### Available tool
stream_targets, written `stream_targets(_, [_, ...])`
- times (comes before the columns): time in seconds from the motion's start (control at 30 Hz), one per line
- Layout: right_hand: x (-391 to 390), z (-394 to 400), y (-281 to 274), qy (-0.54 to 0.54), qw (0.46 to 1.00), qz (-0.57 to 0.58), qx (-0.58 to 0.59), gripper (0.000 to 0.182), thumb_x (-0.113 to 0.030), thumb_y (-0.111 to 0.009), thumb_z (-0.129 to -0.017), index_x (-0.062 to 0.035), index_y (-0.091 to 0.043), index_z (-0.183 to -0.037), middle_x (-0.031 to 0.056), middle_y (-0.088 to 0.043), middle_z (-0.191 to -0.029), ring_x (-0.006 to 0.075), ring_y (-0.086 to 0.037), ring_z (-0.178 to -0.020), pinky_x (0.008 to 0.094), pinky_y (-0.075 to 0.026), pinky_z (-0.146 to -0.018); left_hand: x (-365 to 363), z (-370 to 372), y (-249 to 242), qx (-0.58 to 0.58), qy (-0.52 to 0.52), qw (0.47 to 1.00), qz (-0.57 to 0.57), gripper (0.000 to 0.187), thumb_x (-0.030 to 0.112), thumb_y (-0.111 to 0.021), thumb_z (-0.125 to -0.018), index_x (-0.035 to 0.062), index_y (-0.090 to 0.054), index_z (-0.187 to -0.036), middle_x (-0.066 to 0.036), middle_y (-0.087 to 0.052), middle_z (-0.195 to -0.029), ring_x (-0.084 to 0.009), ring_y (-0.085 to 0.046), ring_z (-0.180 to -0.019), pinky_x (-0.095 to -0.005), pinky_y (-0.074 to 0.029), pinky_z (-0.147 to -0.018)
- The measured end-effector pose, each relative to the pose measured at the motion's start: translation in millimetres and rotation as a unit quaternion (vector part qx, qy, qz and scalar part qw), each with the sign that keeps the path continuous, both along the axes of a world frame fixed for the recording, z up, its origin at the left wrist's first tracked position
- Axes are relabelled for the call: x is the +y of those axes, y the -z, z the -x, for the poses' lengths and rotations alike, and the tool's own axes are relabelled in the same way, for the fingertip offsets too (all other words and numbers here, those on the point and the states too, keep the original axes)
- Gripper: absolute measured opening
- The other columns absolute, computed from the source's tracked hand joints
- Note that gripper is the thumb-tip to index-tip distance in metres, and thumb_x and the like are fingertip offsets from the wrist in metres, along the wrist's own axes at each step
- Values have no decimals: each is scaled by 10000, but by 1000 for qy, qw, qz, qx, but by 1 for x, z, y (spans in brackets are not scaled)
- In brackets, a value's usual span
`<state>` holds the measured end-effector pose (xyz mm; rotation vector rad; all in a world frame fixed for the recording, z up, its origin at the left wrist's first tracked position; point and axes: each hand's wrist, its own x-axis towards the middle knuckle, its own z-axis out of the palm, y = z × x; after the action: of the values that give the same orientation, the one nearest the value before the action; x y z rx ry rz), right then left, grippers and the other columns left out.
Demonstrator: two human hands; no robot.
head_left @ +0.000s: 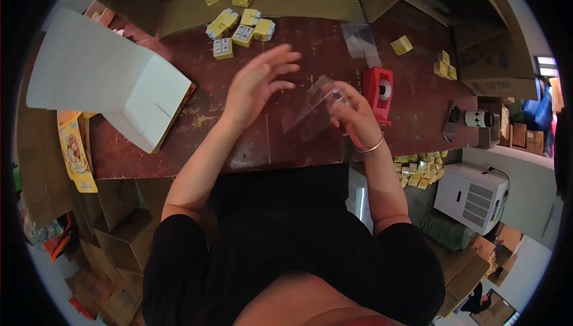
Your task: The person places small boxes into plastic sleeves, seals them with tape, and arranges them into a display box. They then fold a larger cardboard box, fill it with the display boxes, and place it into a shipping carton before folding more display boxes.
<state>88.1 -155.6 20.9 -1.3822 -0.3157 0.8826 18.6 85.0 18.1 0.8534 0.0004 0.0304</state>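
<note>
Right hand (356, 117), fingers clamped on one blurred clear plastic piece (310, 110) extending toward the left hand (256, 90), whose fingers are apart, holding nothing. One red tape dispenser (370, 87) sits just right of the right hand; one open white box (156, 81) stands left of the left hand. Beyond the left hand, a cluster of roughly six small yellow boxes (222, 49); beyond the dispenser, one single yellow box (401, 45).

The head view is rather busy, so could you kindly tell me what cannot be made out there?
In the head view:
Clear plastic piece in the right hand: outline blurred.
Small yellow boxes: print too small.
Top cardboard box: far side cut off by the picture's edge.
</note>
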Motion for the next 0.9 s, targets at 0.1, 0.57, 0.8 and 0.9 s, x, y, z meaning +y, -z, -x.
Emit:
stream_targets(0.1, [-4,-18,-2,150,944,-230,185,353,-59,-653,-863,-88,-514,-1186,85,-596,-1158,181,-622,-976,248,-517,-627,-18,1,31,12,-69,994,-88,772,260,-665,-858,112,-254,-1495,-169,-399,-1455,-253,-419,-1303,-407,-402,-1013])
stream_targets(0.57, [-79,-275,67,270,617,617,-407,758,-646,-622,-755,-29,-538,-1187,221,-626,-1095,435,-622,-961,510,-505,-837,-36,2,18,90,1,987,130,489,216,-639,-872,110,-413,-1293,-180,-493,-1347,-274,-530,-1200,-355,-537,-842])
stream_targets(0.8, [-76,-232,31,185,950,112,-225,528,-142,-693,-805,-71,-461,-1274,99,-600,-1049,218,-630,-957,386,-563,-801,-20,27,27,96,47,991,85,629,245,-670,-858,98,-352,-1381,-221,-471,-1364,-343,-500,-1250,-369,-543,-854])
stream_targets(0.9, [-31,-150,-9,139,977,-37,-158,485,29,-631,-792,-72,-487,-1244,62,-586,-1062,207,-609,-997,419,-563,-829,-17,35,33,125,49,985,108,712,273,-711,-836,93,-324,-1406,-226,-476,-1353,-364,-495,-1252,-382,-544,-868])
